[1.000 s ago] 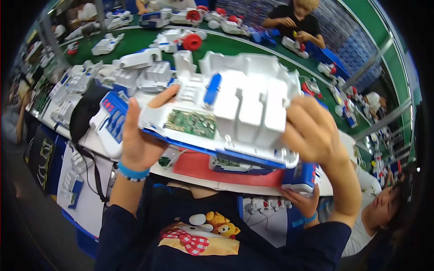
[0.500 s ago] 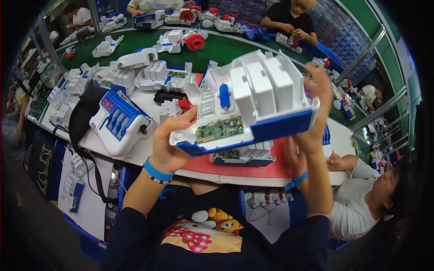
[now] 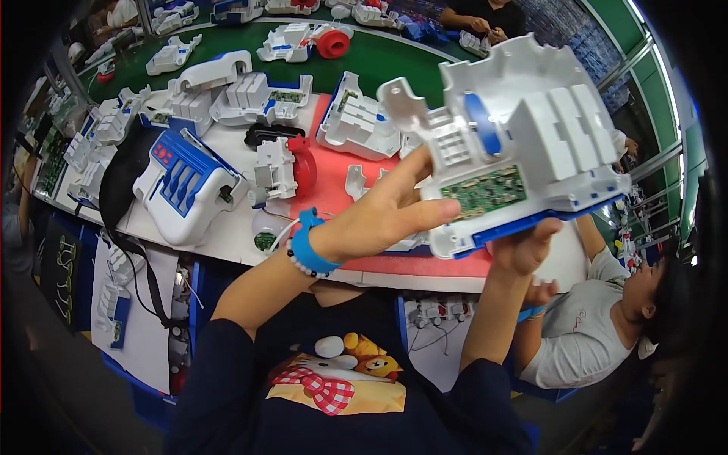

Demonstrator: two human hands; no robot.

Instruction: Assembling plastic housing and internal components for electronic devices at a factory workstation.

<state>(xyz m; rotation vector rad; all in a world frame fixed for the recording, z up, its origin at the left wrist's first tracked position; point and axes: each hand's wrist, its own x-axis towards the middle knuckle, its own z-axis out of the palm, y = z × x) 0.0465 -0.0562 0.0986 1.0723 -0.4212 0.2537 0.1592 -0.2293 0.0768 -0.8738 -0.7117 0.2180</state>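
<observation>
I hold up a white and blue plastic housing half [image 3: 531, 114] above the right part of the table, its open inside facing me. Inside it are a green circuit board [image 3: 483, 192], a blue oval piece and several white box-shaped compartments. My left hand [image 3: 383, 208] grips the housing's left end, the thumb lying by the corner of the board. Under the blue lower edge, my right hand [image 3: 525, 246] supports the housing with fingers curled; part of that hand is hidden behind it. Beneath my left forearm lies a white mechanism with a red wheel [image 3: 302, 168].
A closed white and blue shell [image 3: 189, 186] with a black strap stands at the left. More housing halves [image 3: 356, 125] lie on the white table and its red mat [image 3: 447, 263]. Behind runs a green belt [image 3: 227, 44] with parts. A co-worker [image 3: 591, 326] sits close at my right.
The housing has moved right and tilted its inside more toward me. My left hand went right with it, and my right hand moved from its right end to underneath. My view has shifted slightly.
</observation>
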